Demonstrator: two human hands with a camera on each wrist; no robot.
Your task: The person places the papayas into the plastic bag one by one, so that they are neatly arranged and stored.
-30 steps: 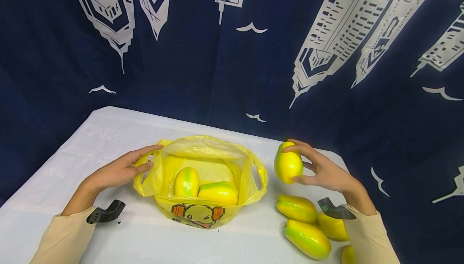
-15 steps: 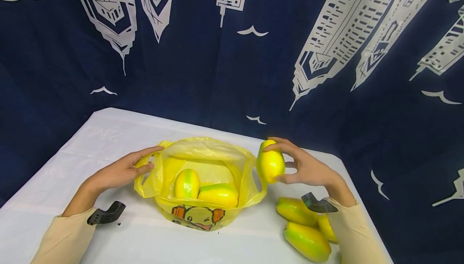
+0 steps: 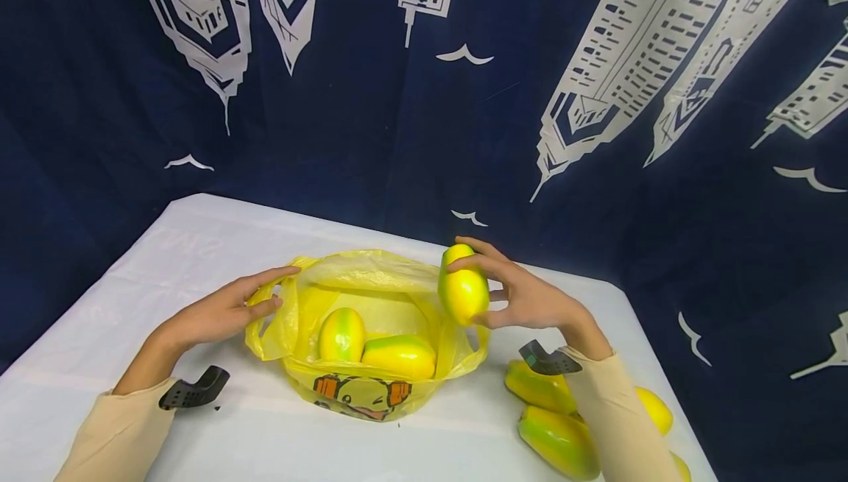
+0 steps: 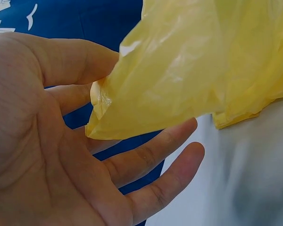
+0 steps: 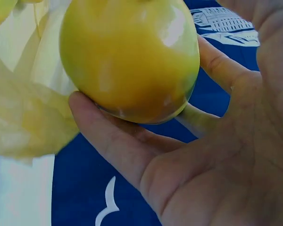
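Note:
My right hand [image 3: 533,294] grips a yellow-green papaya [image 3: 464,287], fingers curled round its side, held upright over the right rim of a yellow plastic bag [image 3: 371,272]. In the right wrist view the held papaya [image 5: 132,56] rests between thumb and fingers, and the bag's film [image 5: 28,122] is beside it. The bag stands with its mouth wide, and two papayas [image 3: 400,357] lie inside. At the left handle, my left hand [image 3: 215,310] touches the bag with spread, fairly straight fingers. The left wrist view shows the handle film [image 4: 165,80] between thumb and fingers.
Several more papayas [image 3: 556,438] lie at the table's right front, partly hidden by the right forearm. A white cloth covers the table [image 3: 218,239]. Behind hangs a dark blue curtain [image 3: 371,121] with white building prints. Each wrist wears a black device [image 3: 195,388].
My right hand has carried the papaya leftward from beside the bag to above its right rim. The left hand and the bag have stayed nearly still.

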